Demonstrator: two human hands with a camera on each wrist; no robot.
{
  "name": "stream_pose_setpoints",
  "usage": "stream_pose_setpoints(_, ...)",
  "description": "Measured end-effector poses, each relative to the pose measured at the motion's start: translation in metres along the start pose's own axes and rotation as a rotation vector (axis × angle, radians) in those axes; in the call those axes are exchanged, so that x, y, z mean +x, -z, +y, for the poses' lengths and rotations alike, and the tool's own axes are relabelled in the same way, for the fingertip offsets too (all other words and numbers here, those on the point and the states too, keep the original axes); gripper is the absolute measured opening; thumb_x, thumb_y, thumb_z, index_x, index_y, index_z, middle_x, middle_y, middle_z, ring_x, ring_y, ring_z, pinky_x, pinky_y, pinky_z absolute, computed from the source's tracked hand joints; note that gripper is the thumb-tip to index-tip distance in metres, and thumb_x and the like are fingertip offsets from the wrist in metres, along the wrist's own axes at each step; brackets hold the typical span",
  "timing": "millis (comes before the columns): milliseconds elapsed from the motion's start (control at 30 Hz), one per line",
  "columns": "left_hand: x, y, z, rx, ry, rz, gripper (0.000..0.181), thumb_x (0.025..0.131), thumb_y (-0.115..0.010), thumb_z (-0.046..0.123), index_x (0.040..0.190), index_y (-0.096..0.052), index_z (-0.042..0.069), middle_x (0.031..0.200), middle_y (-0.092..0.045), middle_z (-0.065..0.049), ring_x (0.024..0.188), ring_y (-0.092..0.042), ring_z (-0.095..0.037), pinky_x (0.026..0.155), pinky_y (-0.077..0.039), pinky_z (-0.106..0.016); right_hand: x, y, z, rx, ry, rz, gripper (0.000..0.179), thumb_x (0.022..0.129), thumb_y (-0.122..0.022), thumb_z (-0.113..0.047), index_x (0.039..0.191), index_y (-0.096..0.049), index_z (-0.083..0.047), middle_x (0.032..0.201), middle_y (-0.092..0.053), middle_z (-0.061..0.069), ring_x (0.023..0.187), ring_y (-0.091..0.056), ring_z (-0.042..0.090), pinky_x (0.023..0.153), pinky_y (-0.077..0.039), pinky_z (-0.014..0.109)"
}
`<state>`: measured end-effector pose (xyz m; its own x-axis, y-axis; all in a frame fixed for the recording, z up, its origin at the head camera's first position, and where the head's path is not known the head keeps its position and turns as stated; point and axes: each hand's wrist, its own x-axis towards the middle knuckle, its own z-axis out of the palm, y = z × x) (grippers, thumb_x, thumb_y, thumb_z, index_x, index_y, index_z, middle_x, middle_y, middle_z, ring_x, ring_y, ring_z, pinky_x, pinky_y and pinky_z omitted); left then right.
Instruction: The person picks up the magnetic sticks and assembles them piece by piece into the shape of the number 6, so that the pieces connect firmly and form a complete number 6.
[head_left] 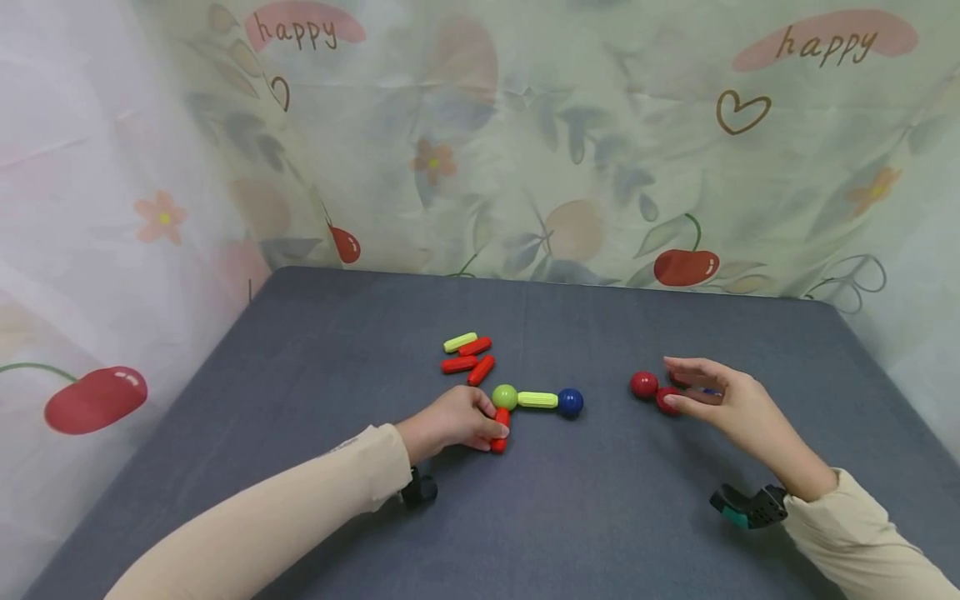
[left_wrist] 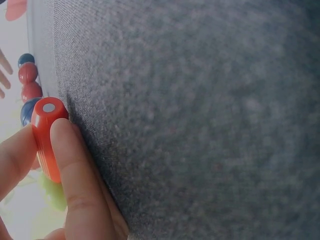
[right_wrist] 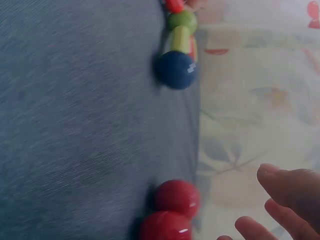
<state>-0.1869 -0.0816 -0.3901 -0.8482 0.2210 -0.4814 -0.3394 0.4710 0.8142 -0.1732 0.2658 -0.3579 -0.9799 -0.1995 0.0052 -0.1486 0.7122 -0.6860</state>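
Note:
My left hand (head_left: pixel 463 419) pinches a red rod (head_left: pixel 500 429) between thumb and fingers. In the left wrist view, the near end of this red rod (left_wrist: pixel 48 112) shows a pale round spot. Its far end meets a green ball (head_left: pixel 505 397). From the green ball a yellow-green rod (head_left: pixel 537 400) runs right to a dark blue ball (head_left: pixel 570 403). My right hand (head_left: pixel 742 417) hovers at the red balls (head_left: pixel 643 384) with fingers and thumb spread apart. In the right wrist view its fingers (right_wrist: pixel 295 192) are beside a red ball (right_wrist: pixel 177 200). That hand partly hides more balls, one of them blue.
Beyond the left hand lie several loose rods, one yellow-green rod (head_left: pixel 460 342) and red ones such as a red rod (head_left: pixel 481 370). A dark grey cloth covers the table (head_left: pixel 360 333). A patterned curtain (head_left: pixel 525 167) hangs behind it.

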Motion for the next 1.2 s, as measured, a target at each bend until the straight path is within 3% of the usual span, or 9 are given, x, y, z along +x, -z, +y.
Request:
stream_pose_setpoints(167, 0.0, 0.001, 0.0, 0.0, -0.002, -0.003, 0.026, 0.082, -0.076, 0.006, 0.096, -0.055, 0.001, 0.086, -0.062, -0.009, 0.062, -0.061, -0.011, 0.063, -0.057, -0.025, 0.003, -0.007, 0.011, -0.02, -0.015, 0.002, 0.059, 0.087, -0.073, -0.03, 0.136, -0.053, -0.004, 0.139, -0.05, 0.023, 0.117, -0.059, 0.038, 0.085, -0.055, 0.035)
stream_pose_setpoints(400, -0.001, 0.0, 0.001, 0.005, 0.002, -0.007, 0.026, 0.082, -0.076, 0.006, 0.096, -0.055, 0.001, 0.086, -0.063, -0.009, 0.062, -0.061, -0.011, 0.064, -0.057, -0.025, 0.004, -0.014, 0.019, -0.101, -0.018, -0.01, 0.053, 0.085, -0.076, -0.028, 0.13, -0.06, -0.005, 0.136, -0.049, 0.029, 0.11, -0.063, 0.039, 0.086, -0.054, 0.045)
stream_pose_setpoints(667, -0.002, 0.001, 0.002, 0.007, 0.003, -0.01, 0.026, 0.082, -0.076, 0.006, 0.097, -0.055, 0.001, 0.087, -0.063, -0.01, 0.062, -0.062, -0.011, 0.064, -0.057, -0.025, 0.003, -0.02, 0.024, -0.154, -0.017, -0.051, 0.049, 0.082, -0.078, -0.026, 0.124, -0.063, -0.004, 0.116, -0.065, 0.022, 0.098, -0.068, 0.028, 0.074, -0.055, 0.035)
stream_pose_setpoints(1200, -0.001, 0.001, 0.002, 0.002, 0.011, -0.01, 0.026, 0.082, -0.076, 0.005, 0.096, -0.055, 0.0, 0.087, -0.059, -0.01, 0.062, -0.061, -0.012, 0.064, -0.057, -0.026, 0.004, -0.022, 0.025, -0.173, -0.005, -0.052, 0.044, 0.084, -0.076, -0.021, 0.121, -0.064, -0.002, 0.112, -0.067, 0.021, 0.097, -0.068, 0.029, 0.08, -0.054, 0.046)
